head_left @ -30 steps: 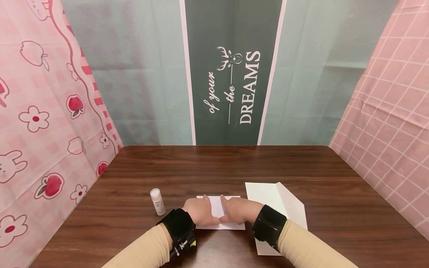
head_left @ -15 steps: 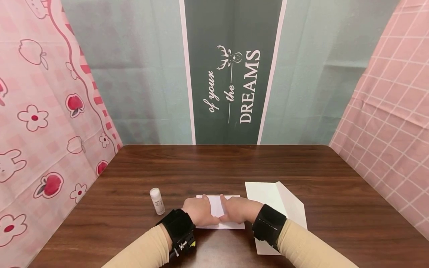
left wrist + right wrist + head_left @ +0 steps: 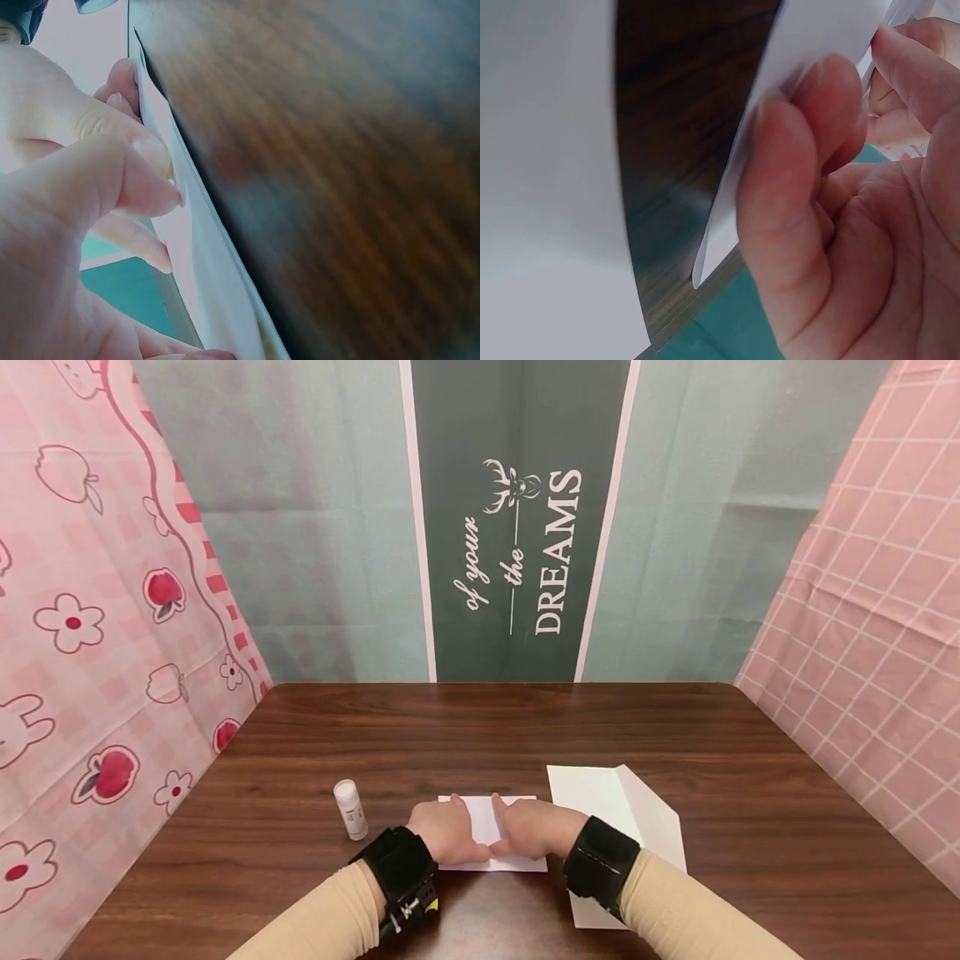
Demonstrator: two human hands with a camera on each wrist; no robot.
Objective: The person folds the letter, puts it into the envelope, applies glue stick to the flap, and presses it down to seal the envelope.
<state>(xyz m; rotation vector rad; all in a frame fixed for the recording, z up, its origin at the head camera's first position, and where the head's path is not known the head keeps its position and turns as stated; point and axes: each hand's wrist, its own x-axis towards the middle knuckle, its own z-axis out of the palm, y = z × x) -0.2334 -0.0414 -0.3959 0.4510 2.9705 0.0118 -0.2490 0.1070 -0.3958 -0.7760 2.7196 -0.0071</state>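
Only the head view shifts slightly since the earlier frame: on the table [image 3: 480,735], white paper [image 3: 485,818] lies directly beneath the left hand [image 3: 446,833] and right hand [image 3: 528,828], long axis apparently left to right. Neither is nearer; both press it, thumbs spread from forefingers.

A dark brown wooden table [image 3: 480,722] has rounded far corners. Behind it hangs a pale green cloth [image 3: 315,552] with a dark green band [image 3: 465,418], white-edged, reading "DREAMS" sideways. A pink apple-and-flower curtain [image 3: 112,685] hangs left, a pink white-lined curtain [image 3: 877,585] right.
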